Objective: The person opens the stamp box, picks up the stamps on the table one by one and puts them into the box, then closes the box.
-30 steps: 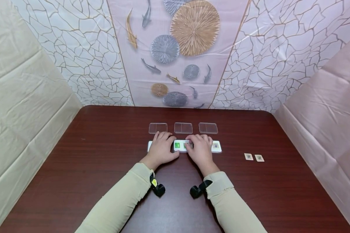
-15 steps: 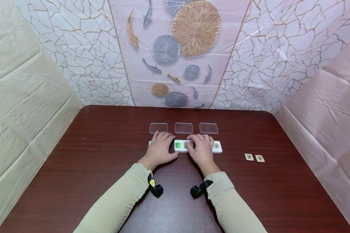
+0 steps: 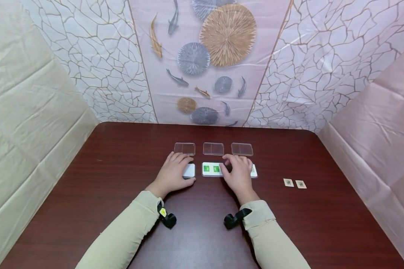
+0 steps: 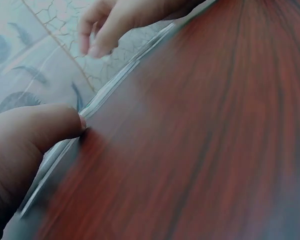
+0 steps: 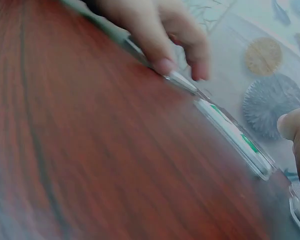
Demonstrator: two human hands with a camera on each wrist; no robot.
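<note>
Three slim white rectangular cases lie in a row before me in the head view. My left hand [image 3: 173, 173] spans the plain left case [image 3: 189, 170], thumb at its near edge and fingers at its far edge; its left part is hidden. In the left wrist view the left thumb [image 4: 60, 125] meets the case edge. Two green squares show on the middle case [image 3: 213, 174]. My right hand [image 3: 239, 177] hovers, fingers loosely bent, over the gap beside the right case [image 3: 254, 171], mostly covering it. The right thumb [image 5: 297, 127] is raised off the cases in the right wrist view.
Behind the row lie three clear plastic lids: left [image 3: 184, 148], middle [image 3: 213, 148] and right [image 3: 242, 149]. Two small square cards, one [image 3: 288, 182] beside the other [image 3: 301, 184], lie on the dark wood table [image 3: 202, 224] to the right. Patterned cloth hangs behind the table.
My left hand has moved left, away from the middle case, exposing the right end of the left case. My right hand has shifted slightly right. The cases stay in their row.
</note>
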